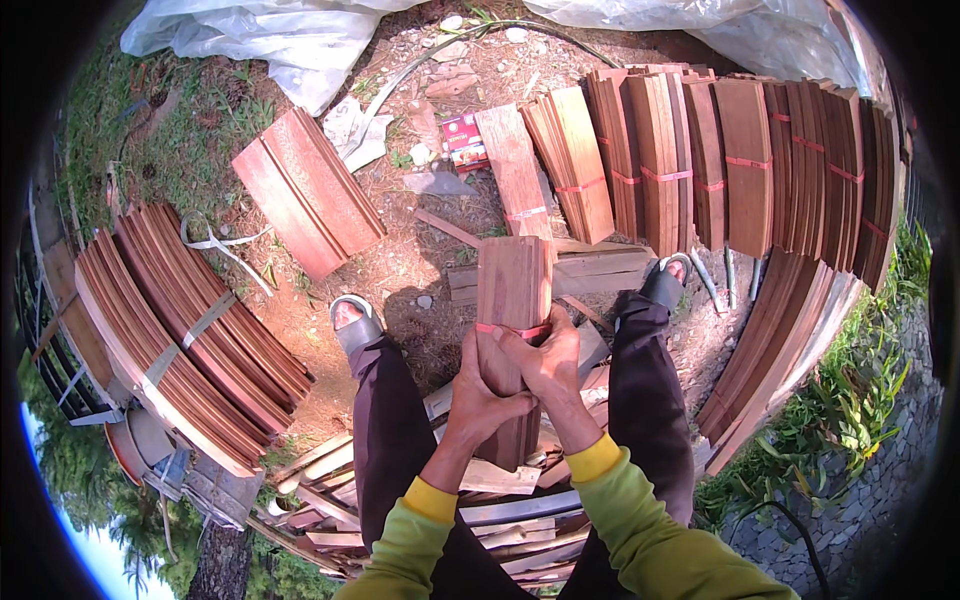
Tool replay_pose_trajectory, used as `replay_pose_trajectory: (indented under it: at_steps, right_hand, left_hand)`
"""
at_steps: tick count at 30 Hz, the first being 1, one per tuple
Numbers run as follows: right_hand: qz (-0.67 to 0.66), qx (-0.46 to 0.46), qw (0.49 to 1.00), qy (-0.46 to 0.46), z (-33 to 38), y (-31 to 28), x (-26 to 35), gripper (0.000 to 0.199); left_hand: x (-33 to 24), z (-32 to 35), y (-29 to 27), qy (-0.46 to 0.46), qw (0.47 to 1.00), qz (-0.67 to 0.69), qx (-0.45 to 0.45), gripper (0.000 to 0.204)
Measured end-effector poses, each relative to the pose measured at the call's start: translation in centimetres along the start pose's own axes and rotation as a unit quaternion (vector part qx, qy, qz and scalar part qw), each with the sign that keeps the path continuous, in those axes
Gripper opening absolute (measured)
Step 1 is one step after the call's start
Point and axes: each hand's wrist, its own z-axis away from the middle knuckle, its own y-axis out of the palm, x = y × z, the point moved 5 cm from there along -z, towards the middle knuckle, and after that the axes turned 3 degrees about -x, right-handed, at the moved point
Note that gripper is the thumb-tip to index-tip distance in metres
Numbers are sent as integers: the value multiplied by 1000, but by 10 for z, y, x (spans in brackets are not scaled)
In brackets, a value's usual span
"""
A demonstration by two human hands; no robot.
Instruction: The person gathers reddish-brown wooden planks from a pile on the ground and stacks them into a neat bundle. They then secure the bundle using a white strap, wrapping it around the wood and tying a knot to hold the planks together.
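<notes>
Between my feet stands a bundle of reddish-brown wooden shingles [510, 280], gripped by both hands. A red band [536, 331] runs around its middle. My left hand [480, 398] wraps the near left side, thumb across the front face. My right hand [552, 368] closes on the right side, its thumb and fingers at the band. Some fingertips are hidden behind the wood. Just beyond it, another banded shingle bundle [512, 160] leans on the ground.
A row of banded bundles [745, 165] curves along the right. Long stacked boards [190, 320] lie at left, with a loose stack [308, 195] nearby. A red box [464, 140] sits at the back. Offcuts [520, 520] cover the ground below me. Plastic sheeting [270, 45] lies at the far edge.
</notes>
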Motion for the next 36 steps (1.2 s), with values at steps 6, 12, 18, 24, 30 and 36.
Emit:
replay_pose_trajectory:
  at_steps: [6,12,18,24,30,36]
  right_hand:
    - [82,24,995,-45,-9,13,30,48]
    - [-58,115,991,17,0,13,21,63]
    - [-257,203,937,122,13,6,15,50]
    - [-293,182,936,75,21,13,10,35]
    - [-275,163,936,148,-5,11,6,45]
    - [-89,97,990,42,4,14,7,63]
  left_hand:
    - [-13,4,-6,-13,999,-23,-31,94]
    - [-3,9,-12,-46,982,181,34,90]
    - [-5,15,-7,-136,948,256,127,91]
    - [-8,15,-6,-106,965,222,89,87]
    - [0,13,-8,-145,964,201,91,83]
    - [9,13,-11,-102,979,175,25,78]
